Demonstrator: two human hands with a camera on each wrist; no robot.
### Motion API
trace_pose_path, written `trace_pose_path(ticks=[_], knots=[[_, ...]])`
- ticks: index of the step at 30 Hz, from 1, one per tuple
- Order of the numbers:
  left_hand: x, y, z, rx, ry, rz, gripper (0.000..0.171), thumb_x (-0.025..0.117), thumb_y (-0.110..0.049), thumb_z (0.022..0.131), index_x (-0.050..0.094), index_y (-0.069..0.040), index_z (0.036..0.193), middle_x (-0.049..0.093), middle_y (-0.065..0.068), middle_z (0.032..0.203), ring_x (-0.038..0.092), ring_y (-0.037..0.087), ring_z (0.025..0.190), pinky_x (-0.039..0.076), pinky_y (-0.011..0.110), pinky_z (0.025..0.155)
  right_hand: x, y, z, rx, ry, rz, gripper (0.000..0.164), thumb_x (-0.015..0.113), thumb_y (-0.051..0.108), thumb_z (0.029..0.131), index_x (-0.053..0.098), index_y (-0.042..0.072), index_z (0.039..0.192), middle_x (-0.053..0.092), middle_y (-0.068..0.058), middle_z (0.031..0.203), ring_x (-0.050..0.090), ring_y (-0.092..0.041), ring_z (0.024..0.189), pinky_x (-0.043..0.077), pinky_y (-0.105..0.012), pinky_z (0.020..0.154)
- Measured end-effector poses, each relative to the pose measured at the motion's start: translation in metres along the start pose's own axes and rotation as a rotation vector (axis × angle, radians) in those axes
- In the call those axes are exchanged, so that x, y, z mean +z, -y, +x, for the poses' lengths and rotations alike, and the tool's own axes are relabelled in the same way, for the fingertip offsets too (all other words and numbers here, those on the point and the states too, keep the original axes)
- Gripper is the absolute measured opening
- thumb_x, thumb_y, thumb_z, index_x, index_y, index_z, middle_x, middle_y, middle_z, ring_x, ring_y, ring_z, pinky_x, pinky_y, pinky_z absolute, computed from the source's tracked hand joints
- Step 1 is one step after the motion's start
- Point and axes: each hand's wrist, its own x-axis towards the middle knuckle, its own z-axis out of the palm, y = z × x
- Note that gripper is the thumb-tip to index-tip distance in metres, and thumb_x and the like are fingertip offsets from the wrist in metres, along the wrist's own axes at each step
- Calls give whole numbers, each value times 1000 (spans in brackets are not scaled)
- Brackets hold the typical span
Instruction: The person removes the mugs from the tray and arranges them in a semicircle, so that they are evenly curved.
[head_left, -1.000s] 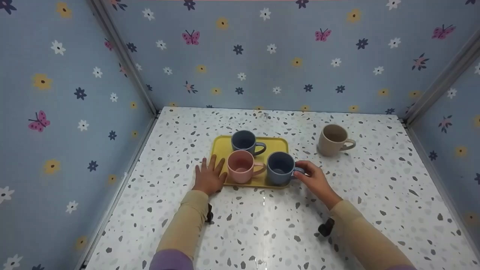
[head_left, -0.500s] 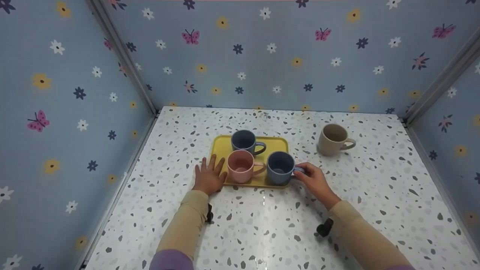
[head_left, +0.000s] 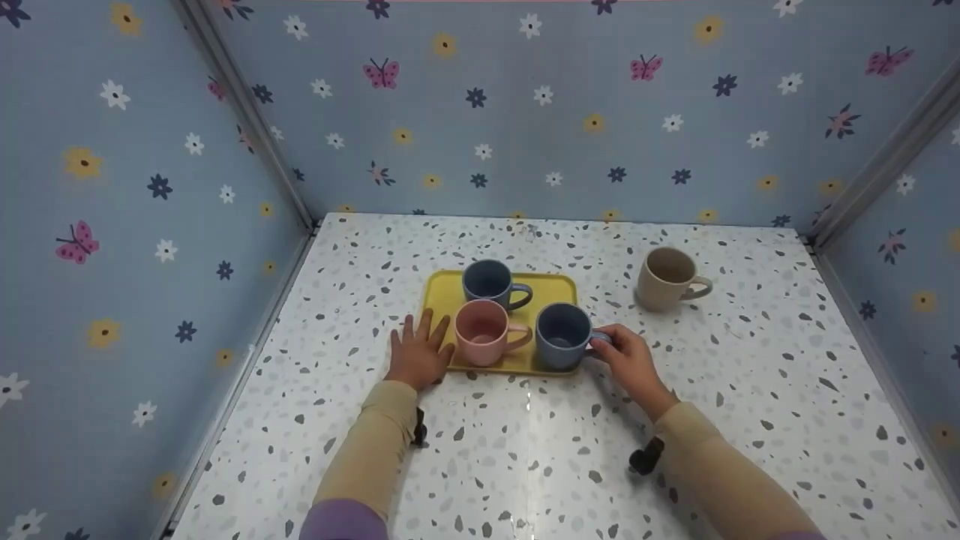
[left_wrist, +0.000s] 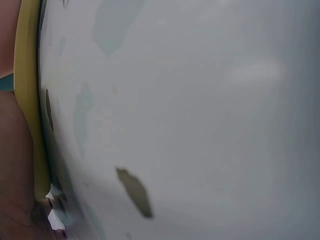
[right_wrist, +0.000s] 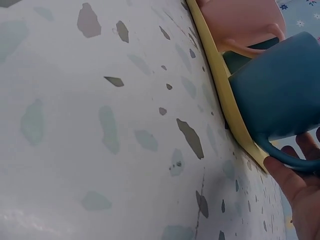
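Note:
A yellow tray [head_left: 544, 289] holds a pink mug [head_left: 481, 346], a blue mug [head_left: 487, 281] behind it, and a second blue mug [head_left: 561, 345] at the front right corner. My right hand [head_left: 631, 367] pinches that front mug's handle between thumb and fingers, as the right wrist view also shows on the blue mug [right_wrist: 280, 90]. My left hand [head_left: 418, 358] lies with fingers spread against the tray's left edge, near the pink mug. In the left wrist view just part of the left hand [left_wrist: 14, 170] shows beside the tray's yellow rim [left_wrist: 31, 100].
A beige mug [head_left: 664, 283] stands upright on the speckled table [head_left: 570, 465], to the right of the tray and farther back. Blue flowered panels [head_left: 517, 112] wall in the back and both sides of the table.
The front blue mug has shifted very slightly to the right, with my right hand still on its handle. My left hand and the other mugs have stayed in place.

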Motion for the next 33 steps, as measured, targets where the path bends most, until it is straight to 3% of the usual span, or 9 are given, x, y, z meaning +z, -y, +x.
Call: trace_pose_path(ticks=[7, 18, 25, 33], knots=[[-1, 1, 0, 15, -15, -3, 60, 37, -48, 107, 31, -23, 161, 20, 16, 167, 15, 54, 149, 13, 72, 115, -4, 3, 2, -22, -27, -72, 19, 66, 6, 98, 63, -6, 112, 69, -18, 111, 69, -13, 98, 58, -29, 86], [5, 3, 4, 2, 12, -5, 61, 35, -50, 107, 26, -26, 162, 15, 14, 168, 10, 52, 150, 10, 71, 116, -21, 6, 2, -59, -82, 74, 21, 60, -3, 99, 57, -15, 116, 62, -29, 114, 69, -16, 101, 58, -34, 91], [5, 3, 3, -11, 30, -10, 61, 33, -51, 107, 24, -27, 162, 13, 13, 169, 9, 51, 151, 8, 71, 117, -36, 7, 1, -49, -117, 70, 25, 58, -2, 101, 55, -17, 121, 60, -29, 119, 69, -10, 100, 57, -32, 92], [5, 3, 3, 16, -10, -12, 60, 38, -49, 107, 29, -24, 161, 19, 15, 168, 13, 53, 149, 12, 72, 115, -54, 5, -1, -27, -156, 69, 29, 61, 7, 101, 56, -12, 121, 61, -24, 121, 69, -12, 102, 56, -30, 92]])
